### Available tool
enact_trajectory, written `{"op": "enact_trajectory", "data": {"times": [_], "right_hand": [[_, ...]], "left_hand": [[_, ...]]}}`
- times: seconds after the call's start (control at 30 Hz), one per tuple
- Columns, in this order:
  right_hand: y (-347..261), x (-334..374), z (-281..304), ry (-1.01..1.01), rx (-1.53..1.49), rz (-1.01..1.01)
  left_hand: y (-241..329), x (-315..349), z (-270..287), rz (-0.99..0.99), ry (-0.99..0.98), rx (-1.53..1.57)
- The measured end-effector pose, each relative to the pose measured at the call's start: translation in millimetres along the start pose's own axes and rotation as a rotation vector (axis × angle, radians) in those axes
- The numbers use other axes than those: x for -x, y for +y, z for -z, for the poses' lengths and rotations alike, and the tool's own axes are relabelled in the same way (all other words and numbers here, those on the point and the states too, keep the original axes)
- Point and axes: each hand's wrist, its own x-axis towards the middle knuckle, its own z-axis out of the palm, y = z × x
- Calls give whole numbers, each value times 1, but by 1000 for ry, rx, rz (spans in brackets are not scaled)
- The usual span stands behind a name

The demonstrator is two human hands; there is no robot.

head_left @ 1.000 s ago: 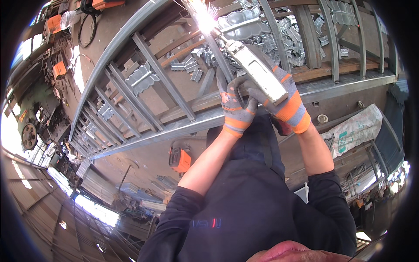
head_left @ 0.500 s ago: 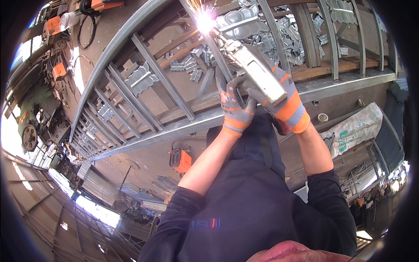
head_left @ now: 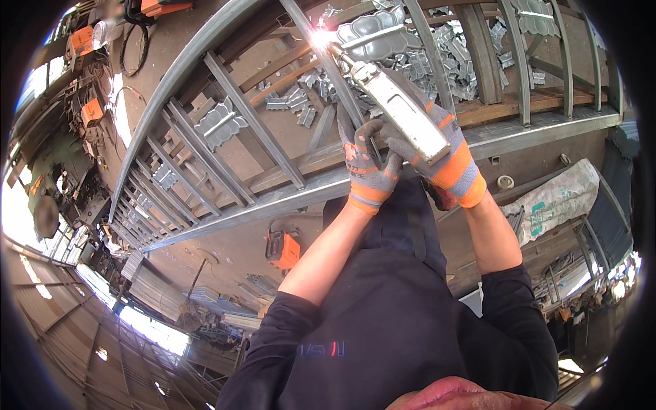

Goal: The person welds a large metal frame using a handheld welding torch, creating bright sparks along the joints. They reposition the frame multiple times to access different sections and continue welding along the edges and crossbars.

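My right hand [head_left: 451,160], in a grey and orange work glove, is closed round a white welding torch [head_left: 403,113]. The torch's nozzle points up and left at a bright weld spot [head_left: 320,37], where a stamped silver ornament panel [head_left: 376,35] meets a square metal bar [head_left: 339,87] of a frame. My left hand [head_left: 369,164], gloved alike, is closed round the lower part of that same bar. Its thumb side lies close to my right-hand fingers under the torch. Part of the right-hand grip is hidden behind the torch body.
The long curved metal railing frame [head_left: 307,190] crosses in front of me. Loose silver stampings [head_left: 437,65] are heaped behind its bars. An orange machine [head_left: 282,249] stands on the floor at left, and a whitish sack [head_left: 560,201] lies at right.
The weld glare is smaller and dimmer, and the orange spark stream above it has gone. Both hands and the torch hold nearly the same place.
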Motion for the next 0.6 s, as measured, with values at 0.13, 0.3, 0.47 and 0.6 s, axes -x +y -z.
{"op": "enact_trajectory", "data": {"times": [0.13, 0.3, 0.47, 0.6], "right_hand": [[-13, -4, 3, -68, -131, -126], [-22, -5, 10, -102, -104, -172], [-35, 22, 27, -8, -110, -142], [-44, 60, 36, 49, 89, -46]], "left_hand": [[-4, 4, -3, -26, -21, -53], [-11, 10, -6, 9, -20, 6], [-3, 5, -2, 47, 9, 5], [-8, 7, -5, 91, -13, -18]]}}
